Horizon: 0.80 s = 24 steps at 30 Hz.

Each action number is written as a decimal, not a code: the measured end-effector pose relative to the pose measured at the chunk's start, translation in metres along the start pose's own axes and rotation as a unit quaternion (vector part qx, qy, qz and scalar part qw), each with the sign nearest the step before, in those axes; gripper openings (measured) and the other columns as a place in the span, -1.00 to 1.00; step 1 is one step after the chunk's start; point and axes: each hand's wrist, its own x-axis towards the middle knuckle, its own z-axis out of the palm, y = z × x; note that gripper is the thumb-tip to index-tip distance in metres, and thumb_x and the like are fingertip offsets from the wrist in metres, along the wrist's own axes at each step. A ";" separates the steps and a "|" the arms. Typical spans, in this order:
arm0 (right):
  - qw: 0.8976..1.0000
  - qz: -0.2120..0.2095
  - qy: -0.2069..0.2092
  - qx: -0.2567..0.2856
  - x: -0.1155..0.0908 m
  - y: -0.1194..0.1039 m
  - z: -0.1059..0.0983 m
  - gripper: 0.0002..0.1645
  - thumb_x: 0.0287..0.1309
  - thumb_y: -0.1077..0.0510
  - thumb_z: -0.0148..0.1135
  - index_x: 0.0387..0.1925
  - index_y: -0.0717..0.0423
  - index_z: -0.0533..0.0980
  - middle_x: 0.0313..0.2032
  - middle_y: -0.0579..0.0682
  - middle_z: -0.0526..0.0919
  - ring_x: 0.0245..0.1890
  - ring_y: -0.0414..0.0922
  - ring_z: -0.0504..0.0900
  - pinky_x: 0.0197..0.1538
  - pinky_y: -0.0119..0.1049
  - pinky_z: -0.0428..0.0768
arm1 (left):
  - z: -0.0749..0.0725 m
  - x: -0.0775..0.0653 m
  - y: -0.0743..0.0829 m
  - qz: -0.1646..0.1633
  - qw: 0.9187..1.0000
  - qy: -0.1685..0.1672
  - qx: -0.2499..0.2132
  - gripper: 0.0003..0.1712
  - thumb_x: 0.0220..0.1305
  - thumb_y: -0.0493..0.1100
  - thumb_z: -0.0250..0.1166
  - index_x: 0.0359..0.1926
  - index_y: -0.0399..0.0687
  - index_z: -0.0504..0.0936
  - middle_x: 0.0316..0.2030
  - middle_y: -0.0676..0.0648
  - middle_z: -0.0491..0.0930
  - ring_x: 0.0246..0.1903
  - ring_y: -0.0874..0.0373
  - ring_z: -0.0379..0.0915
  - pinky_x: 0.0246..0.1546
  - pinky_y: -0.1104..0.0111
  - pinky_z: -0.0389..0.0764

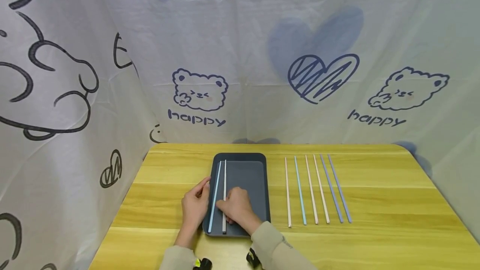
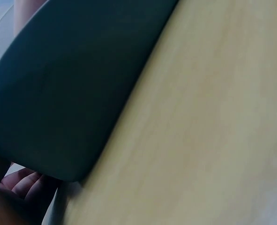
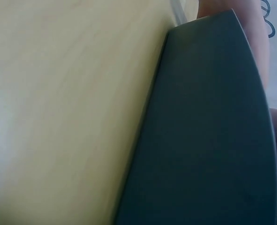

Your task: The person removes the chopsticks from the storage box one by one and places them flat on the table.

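Observation:
A dark grey rectangular tray (image 1: 247, 178) lies on the table, and its outer wall (image 2: 82, 84) fills much of the left wrist view. My left hand (image 1: 196, 203) grips the tray's left rim, fingertips and thumb close together there. Inside the tray a light blue chopstick (image 1: 214, 197) slants along the left side. To its right lies a whitish chopstick (image 1: 225, 178), which my right hand (image 1: 238, 207) pinches below its middle. Part of that chopstick is hidden behind the fingers. The tray's wall (image 3: 204, 117) also blocks most of the right hand in the right wrist view.
Right of the tray, several chopsticks lie side by side on the wooden table (image 1: 390, 195): a pink one (image 1: 288, 195), a light blue one (image 1: 300, 191), two pale pink ones (image 1: 311, 191) and two purple ones (image 1: 331, 191). A printed curtain (image 1: 255, 107) hangs behind the table.

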 end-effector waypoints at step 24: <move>0.998 -0.033 0.037 0.031 -0.002 -0.001 -0.044 -0.85 0.00 0.20 0.35 -0.59 0.10 0.57 -0.83 -0.17 0.50 -0.91 -0.32 0.44 -0.73 -0.41 0.43 | 0.000 -0.002 0.004 -0.010 1.000 -0.010 -0.002 -0.70 0.53 -0.10 0.28 0.17 0.10 0.79 -0.02 -0.17 0.81 -0.11 0.01 0.76 -0.29 0.48 0.59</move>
